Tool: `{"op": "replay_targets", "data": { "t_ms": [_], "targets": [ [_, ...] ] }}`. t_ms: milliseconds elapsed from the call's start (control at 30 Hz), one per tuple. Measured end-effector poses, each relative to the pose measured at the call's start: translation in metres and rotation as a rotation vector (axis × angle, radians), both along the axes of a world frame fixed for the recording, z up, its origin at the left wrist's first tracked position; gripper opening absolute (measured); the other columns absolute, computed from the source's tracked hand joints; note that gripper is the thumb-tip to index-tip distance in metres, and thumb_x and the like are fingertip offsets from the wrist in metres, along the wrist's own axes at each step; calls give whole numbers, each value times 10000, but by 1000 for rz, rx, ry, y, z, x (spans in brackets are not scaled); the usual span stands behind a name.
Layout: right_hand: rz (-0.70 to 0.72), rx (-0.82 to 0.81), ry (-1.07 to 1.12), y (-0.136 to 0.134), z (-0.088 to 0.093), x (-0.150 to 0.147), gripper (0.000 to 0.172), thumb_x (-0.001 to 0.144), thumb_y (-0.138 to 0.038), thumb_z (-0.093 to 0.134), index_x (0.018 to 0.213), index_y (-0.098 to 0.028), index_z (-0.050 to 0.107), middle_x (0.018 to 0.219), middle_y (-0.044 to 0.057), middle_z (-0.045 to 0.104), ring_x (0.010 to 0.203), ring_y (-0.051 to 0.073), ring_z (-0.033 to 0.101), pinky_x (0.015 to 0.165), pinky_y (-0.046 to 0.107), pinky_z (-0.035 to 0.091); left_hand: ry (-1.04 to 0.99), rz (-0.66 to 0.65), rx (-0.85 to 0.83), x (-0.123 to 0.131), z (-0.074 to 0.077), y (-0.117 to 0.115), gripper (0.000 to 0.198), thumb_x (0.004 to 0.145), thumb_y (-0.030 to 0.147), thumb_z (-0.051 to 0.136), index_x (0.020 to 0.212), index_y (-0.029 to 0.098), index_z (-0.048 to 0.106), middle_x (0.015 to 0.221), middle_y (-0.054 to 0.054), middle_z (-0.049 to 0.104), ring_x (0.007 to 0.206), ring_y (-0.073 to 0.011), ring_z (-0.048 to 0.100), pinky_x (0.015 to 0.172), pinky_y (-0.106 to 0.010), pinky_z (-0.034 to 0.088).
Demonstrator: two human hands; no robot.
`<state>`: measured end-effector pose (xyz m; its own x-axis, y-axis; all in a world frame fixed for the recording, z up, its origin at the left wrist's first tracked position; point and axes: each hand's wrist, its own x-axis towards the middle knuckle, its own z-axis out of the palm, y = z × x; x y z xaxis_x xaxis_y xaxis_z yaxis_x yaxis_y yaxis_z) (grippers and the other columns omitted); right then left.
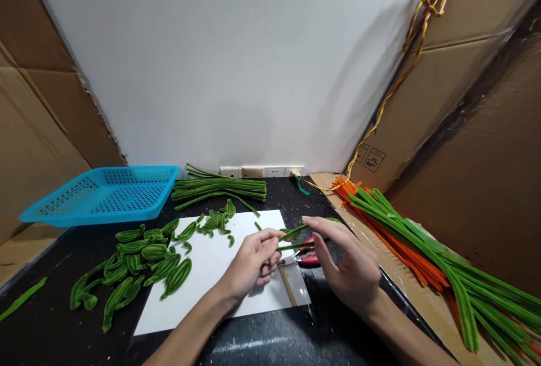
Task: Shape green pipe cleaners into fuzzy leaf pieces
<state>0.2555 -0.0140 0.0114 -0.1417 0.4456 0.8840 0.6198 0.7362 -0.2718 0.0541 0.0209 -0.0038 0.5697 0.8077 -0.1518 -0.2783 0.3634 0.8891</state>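
My left hand (256,256) is over the white paper (203,279), thumb and fingers pinched on green pipe cleaners (291,246) whose ends reach toward the right. My right hand (350,262) is beside them, its fingers stretched out and thumb apart; the stems run up to and partly behind these fingers. Below and between the hands lie red-handled pliers (309,259), partly hidden. A thin brown stick (288,287) lies on the paper's right side. Left of my hands is a heap of green pipe cleaner leaf shapes (154,251), with smaller curled pieces (217,220) farther back.
A blue plastic basket (169,186) stands at the back left. Behind the paper lies a bundle of dark green pipe cleaners (224,188). Bright green (426,248) and orange pipe cleaners (406,250) lie on cardboard at right. Wall sockets (274,172) and a twisted yellow cord (380,112) are behind.
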Motion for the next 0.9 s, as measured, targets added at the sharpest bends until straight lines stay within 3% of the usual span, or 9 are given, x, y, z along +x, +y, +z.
{"op": "replay_targets", "data": {
  "t_ms": [133, 300, 467, 600, 767, 900],
  "targets": [
    [28, -91, -37, 3, 6, -1, 455, 968, -40, 578, 1364, -253, 644, 1236, 100, 746, 1139, 249, 729, 972, 420, 636, -10, 143, 79, -3, -4, 7, 474, 811, 536, 816, 1052, 207, 575, 617, 93, 474, 441, -34, 263, 377, -118, 161],
    [-12, -294, -43, 5, 4, 0, 325, 1026, -131, 539, 1310, -246, 648, 1419, 135, 607, 1194, 234, 676, 786, 325, 667, -3, 307, 100, -8, 1, 13, 472, 781, 526, 842, 943, 200, 540, 597, 86, 524, 435, -29, 301, 372, -102, 215],
    [-148, -353, -112, 7, 7, 1, 196, 1001, -184, 596, 1149, -248, 707, 1412, 129, 589, 1328, 313, 542, 1097, 562, 506, 5, 305, 139, -7, 8, 10, 484, 760, 528, 869, 884, 166, 574, 687, 11, 653, 438, -35, 409, 353, -116, 294],
    [-9, -481, -179, 3, 9, -4, 114, 1014, -261, 614, 1014, -228, 722, 1329, 114, 648, 1287, 296, 555, 1100, 525, 487, -34, 291, 157, -4, 10, 5, 469, 769, 523, 871, 834, 144, 601, 718, -6, 665, 447, -39, 456, 350, -125, 350],
    [159, -621, -84, -2, 6, -13, 340, 1098, -290, 448, 952, -202, 742, 1309, 114, 674, 1208, 241, 636, 1050, 422, 513, -75, 207, 180, -1, 11, 3, 447, 759, 473, 893, 903, 127, 651, 768, -37, 694, 467, -58, 526, 366, -142, 406],
    [173, -701, -22, 0, 7, -13, 329, 1085, -348, 504, 943, -204, 763, 1319, 105, 670, 1198, 244, 653, 1049, 405, 498, -67, 144, 159, -1, 13, 1, 411, 795, 468, 860, 894, 136, 638, 717, -27, 674, 463, -75, 553, 361, -142, 394]
  ]
}}
